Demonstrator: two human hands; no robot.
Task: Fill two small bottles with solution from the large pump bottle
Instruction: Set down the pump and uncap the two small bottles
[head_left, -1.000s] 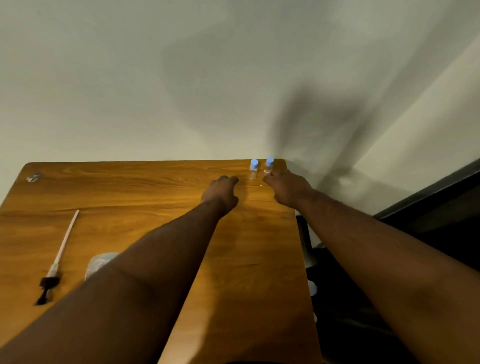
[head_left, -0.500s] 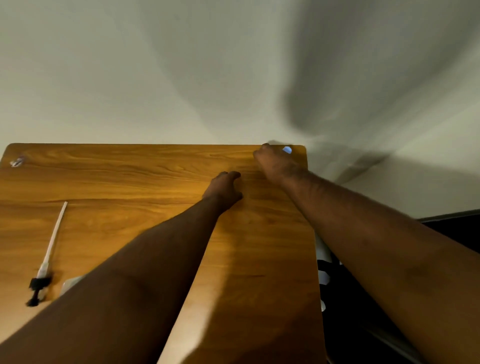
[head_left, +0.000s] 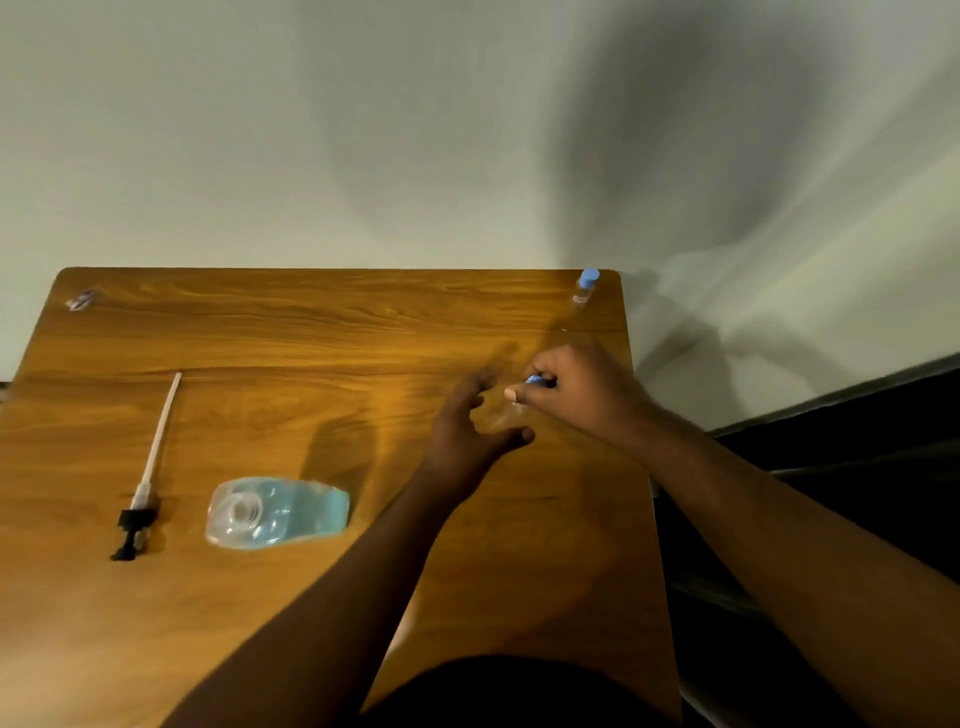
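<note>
My right hand grips a small clear bottle by its blue cap, above the middle right of the wooden table. My left hand is spread open just left of that bottle, fingers curved toward it; whether it touches is unclear. A second small bottle with a blue cap stands at the table's far right corner. The large bottle, clear with blue liquid and an open neck, stands at the near left. Its pump with the long tube lies on the table to the left.
A small clear object lies at the far left corner. A pale wall rises behind the table. Dark floor and furniture lie past the table's right edge.
My right hand took one small bottle from the far right corner and drew it back toward the middle. My left hand opened and came beside it. The view dropped, showing the large bottle.
</note>
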